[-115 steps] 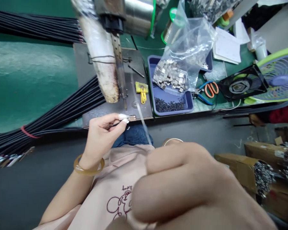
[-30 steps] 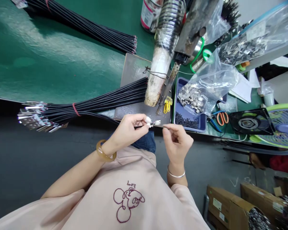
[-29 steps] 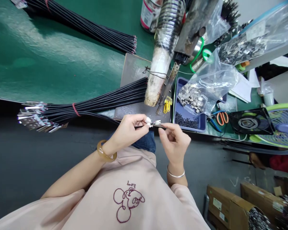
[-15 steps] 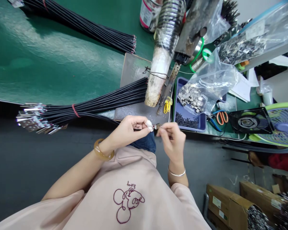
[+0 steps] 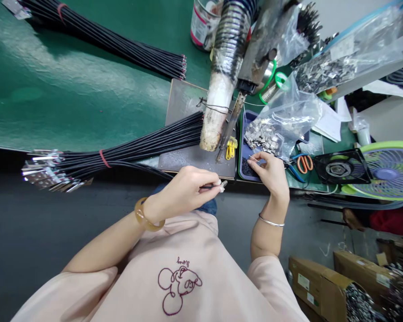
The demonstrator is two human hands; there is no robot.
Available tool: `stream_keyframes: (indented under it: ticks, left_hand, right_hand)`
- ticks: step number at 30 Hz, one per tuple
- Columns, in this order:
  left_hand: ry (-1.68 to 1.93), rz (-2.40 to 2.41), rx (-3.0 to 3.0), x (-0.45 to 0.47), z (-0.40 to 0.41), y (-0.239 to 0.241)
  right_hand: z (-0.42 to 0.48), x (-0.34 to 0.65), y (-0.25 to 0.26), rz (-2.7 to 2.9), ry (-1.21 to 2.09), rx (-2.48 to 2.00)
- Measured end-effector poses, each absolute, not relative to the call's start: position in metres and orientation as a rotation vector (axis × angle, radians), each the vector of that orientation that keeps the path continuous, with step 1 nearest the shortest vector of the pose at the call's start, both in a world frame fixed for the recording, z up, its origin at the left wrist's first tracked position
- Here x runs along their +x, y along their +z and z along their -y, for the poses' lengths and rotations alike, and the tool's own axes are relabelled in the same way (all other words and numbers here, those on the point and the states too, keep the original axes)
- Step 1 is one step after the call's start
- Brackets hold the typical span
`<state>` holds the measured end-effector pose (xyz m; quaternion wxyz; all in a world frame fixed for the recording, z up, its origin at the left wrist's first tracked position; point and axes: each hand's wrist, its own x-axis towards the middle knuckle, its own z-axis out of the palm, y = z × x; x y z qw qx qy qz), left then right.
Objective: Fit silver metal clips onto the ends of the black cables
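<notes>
Black cable (image 5: 159,171) pinched by left hand (image 5: 192,187)
Purple tray (image 5: 250,116) is overlapped by plastic bag (image 5: 297,107) and narrowed right hand (image 5: 272,173), whose contents cannot be told.

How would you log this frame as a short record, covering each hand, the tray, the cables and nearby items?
Left hand: pinches a black cable near its connector end
Right hand: over the tray, fingers at the black pieces; whether anything is gripped is unclear
Tray: purple; small black pieces at the near end, metal parts beyond
Cable bundle: left of the tray, tied with a red band
Nearby: yellow clip, orange handles, black fan
</notes>
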<state>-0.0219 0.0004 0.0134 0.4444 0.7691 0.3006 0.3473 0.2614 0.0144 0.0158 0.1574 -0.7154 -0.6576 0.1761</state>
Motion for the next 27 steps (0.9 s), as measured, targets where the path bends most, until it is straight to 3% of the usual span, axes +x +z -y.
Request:
stream_keyframes:
  ticks: [3,13,20,27]
  left_hand:
    - [0.916,-0.867,1.692,-0.015,-0.002,-0.001]
    - [0.943,-0.986,1.277,-0.010,-0.003,-0.006]
    - [0.953,-1.000,1.210,-0.007,-0.003,-0.006]
    - [0.967,-1.000,1.206,-0.006,-0.001,-0.009]
  right_hand:
    - [-0.010,0.260,0.020,1.904,0.558,-2.028]
    - [0.019,0.212,0.015,1.293,0.133,-1.742]
    - [0.035,0.166,0.003,1.285,0.680,-1.504]
    - [0.037,0.151,-0.007,1.328,0.716,-1.536]
